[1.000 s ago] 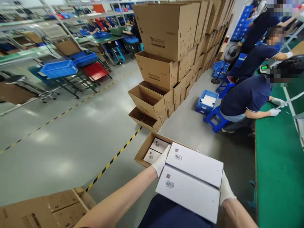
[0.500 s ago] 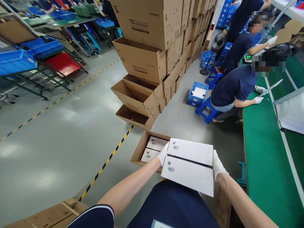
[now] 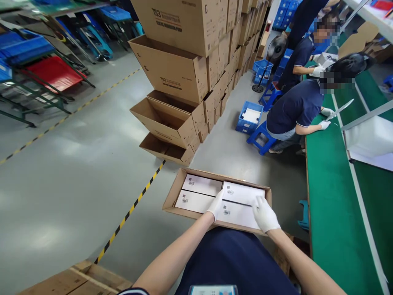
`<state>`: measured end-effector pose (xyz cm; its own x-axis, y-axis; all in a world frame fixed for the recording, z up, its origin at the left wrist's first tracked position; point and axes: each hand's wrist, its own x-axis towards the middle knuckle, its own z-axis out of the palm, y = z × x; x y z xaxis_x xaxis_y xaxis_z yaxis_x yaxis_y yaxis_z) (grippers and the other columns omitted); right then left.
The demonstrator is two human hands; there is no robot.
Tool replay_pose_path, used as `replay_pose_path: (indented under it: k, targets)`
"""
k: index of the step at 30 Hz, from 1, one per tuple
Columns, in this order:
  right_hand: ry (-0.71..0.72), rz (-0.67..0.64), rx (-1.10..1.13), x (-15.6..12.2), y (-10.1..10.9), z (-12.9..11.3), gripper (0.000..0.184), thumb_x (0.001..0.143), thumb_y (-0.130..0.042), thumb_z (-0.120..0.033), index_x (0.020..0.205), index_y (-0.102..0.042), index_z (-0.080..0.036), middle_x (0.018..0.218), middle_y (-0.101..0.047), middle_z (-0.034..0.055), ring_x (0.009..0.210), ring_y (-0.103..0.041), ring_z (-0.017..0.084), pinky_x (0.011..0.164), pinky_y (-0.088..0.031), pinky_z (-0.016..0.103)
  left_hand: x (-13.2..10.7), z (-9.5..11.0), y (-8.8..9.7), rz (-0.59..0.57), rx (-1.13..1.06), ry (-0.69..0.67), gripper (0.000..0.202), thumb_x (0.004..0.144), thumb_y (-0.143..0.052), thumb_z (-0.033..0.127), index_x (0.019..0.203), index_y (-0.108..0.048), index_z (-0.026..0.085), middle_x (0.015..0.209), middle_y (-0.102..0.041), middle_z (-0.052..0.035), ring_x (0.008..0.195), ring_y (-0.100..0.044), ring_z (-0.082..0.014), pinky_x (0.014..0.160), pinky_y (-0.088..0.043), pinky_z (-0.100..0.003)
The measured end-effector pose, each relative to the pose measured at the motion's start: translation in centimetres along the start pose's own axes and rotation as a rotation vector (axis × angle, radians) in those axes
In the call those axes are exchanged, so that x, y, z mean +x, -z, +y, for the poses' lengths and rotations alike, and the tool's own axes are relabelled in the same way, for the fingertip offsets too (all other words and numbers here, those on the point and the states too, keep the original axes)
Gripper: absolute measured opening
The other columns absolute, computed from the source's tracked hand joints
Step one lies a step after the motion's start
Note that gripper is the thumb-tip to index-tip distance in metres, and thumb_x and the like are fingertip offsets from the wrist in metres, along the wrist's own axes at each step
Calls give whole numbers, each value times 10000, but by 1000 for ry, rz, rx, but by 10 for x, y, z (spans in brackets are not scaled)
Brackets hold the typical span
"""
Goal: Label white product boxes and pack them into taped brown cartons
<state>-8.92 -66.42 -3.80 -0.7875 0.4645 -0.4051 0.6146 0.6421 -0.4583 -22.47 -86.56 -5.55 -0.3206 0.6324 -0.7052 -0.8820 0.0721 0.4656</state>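
Observation:
A brown cardboard carton (image 3: 172, 200) stands open in front of my body, with white boxes lying inside in two columns. The left column has a back box (image 3: 205, 185) and a front box (image 3: 196, 200); the right column has a back box (image 3: 245, 193) and a front box (image 3: 241, 215). Each carries a printed code and barcode. My gloved left hand (image 3: 216, 205) rests with fingers stretched along the line between the columns. Over the right end of the right column is my gloved right hand (image 3: 265, 214), its fingers loosely bent and holding nothing visible.
Open cartons (image 3: 167, 119) are stacked ahead. On the right runs a green work surface (image 3: 331, 184), where gloved co-workers sit. A blue crate (image 3: 249, 118) and a blue stool (image 3: 262, 137) stand behind the seated person. Yellow-black tape (image 3: 135, 205) crosses the floor at left.
The two white boxes held between my hands have gone down into the carton's right half. My right hand has let go and moved in over them. The view has shifted slightly.

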Motion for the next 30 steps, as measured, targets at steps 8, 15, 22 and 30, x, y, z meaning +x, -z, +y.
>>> replay_pose_path:
  k: [8, 15, 22, 30]
  targets:
    - [65, -315, -511, 35, -77, -41, 895, 845, -661, -344, 1654, -295, -232, 1742, -124, 226, 1505, -214, 580, 1097, -287, 746, -40, 15, 74, 377, 653, -421, 582, 869, -697, 422, 1404, -606, 211, 1607, -483, -148, 1601, -238, -298, 1320, -100, -403]
    - [190, 36, -251, 3, -18, 12, 600, 1024, -372, -387, 1582, -391, -168, 1593, -462, 187, 1444, -443, 332, 1189, -351, 453, -122, 81, 211, 984, 1625, -267, 679, 936, -512, 487, 1482, -478, 83, 1533, -513, -268, 1438, -452, -438, 1153, -378, -519]
    - [-240, -83, -135, -31, -11, 83, 443, 991, -448, -453, 1247, -609, -130, 1151, -732, 205, 1035, -700, 327, 867, -478, 382, -120, 99, 242, 625, 2030, 27, 360, 925, -478, 412, 1036, -697, 148, 1043, -740, -201, 985, -702, -353, 846, -501, -414]
    - [-42, -319, -279, -10, 19, 94, 357, 925, -555, -477, 1002, -696, -159, 1031, -725, 162, 929, -686, 285, 786, -430, 341, -121, 116, 240, 444, 2241, 58, 424, 908, -516, 467, 1017, -712, 108, 998, -734, -232, 951, -702, -382, 849, -491, -440]
